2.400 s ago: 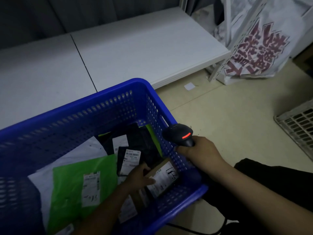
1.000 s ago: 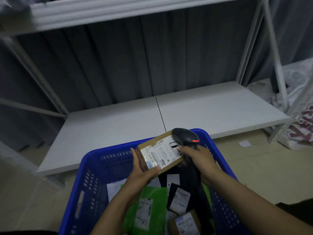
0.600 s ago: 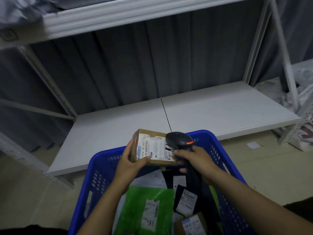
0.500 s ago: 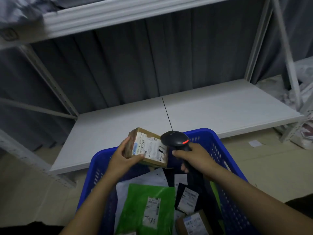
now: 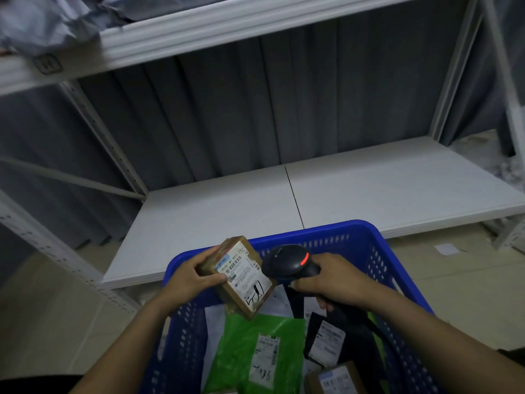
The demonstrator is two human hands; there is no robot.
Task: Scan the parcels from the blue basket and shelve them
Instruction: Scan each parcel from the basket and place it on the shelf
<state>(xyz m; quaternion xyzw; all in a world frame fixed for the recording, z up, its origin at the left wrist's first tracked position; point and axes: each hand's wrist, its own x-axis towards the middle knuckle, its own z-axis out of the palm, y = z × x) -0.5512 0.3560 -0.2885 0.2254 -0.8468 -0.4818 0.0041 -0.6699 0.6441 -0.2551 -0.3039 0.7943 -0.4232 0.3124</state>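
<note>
Turned since before, the box (image 5: 241, 275) is pinched at its left end by the left hand (image 5: 190, 277); the right hand (image 5: 335, 282) curls round the scanner (image 5: 287, 261). That end-grip risks a drop.

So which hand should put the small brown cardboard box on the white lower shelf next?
Left, probably: the left hand grips the small brown cardboard box near the white lower shelf, while the right hand holds the black handheld scanner.
</note>
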